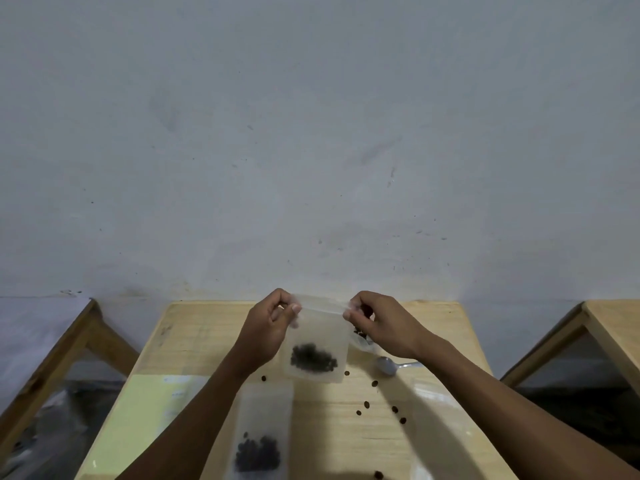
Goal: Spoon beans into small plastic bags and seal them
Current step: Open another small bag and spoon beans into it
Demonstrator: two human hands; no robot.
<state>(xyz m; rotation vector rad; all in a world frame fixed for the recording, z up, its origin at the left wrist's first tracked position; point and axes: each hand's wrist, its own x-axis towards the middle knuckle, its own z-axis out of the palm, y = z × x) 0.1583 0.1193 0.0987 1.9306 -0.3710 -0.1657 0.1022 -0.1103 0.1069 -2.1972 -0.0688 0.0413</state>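
A small clear plastic bag [320,327] hangs upright above the wooden table [194,337], with a dark clump of beans [313,359] at its bottom. My left hand [273,320] pinches the bag's top left corner, and my right hand [379,320] pinches its top right corner. A second bag with beans [261,434] lies flat on the table nearer to me. A metal spoon [389,366] rests bowl-down on the table under my right wrist. Behind my right hand, part of another plastic bag with beans [362,336] shows.
Several loose beans [367,405] are scattered on the table to the right of the flat bag. A pale yellow sheet [145,403] lies at the near left. More clear bags [440,396] lie at the right. Other wooden furniture [609,327] stands on both sides; a grey wall is behind.
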